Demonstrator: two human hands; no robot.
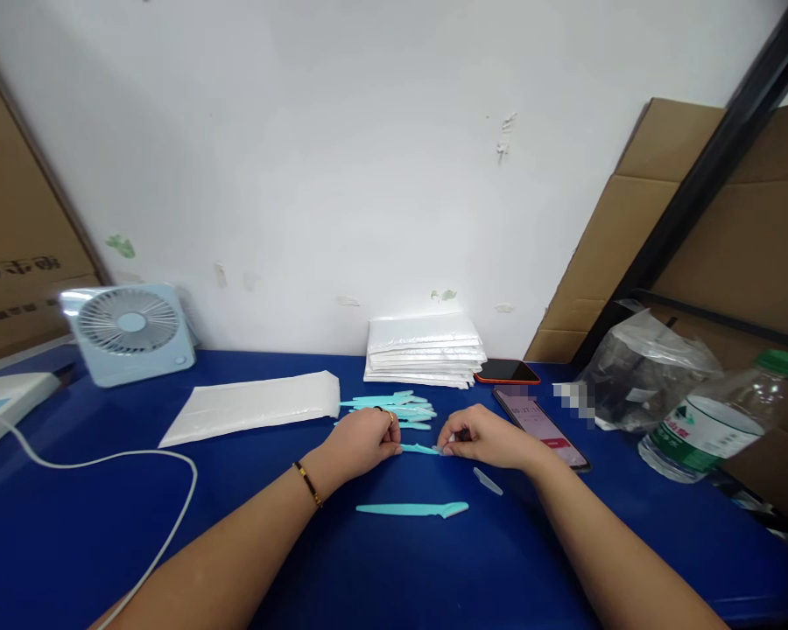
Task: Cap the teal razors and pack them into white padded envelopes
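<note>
My left hand (366,444) is closed, pinching the handle of a teal eyebrow razor (418,449). At that razor's blade end, my right hand (482,437) pinches a small clear blade cover (437,450); how far it sits over the blade is hard to see. Another clear cover (488,481) lies on the table below my right hand. Nearer to me rests a single teal eyebrow razor (407,509), flat and sideways. Behind my hands is a loose pile of teal razors (400,401), partly hidden by my left hand.
A white padded envelope (256,407) lies left of the pile, and a stack of them (424,346) stands by the wall. Two phones (544,427) (509,371), a plastic bag (636,367) and a bottle (702,429) are right. Left are a fan (131,332) and a white cable (182,507).
</note>
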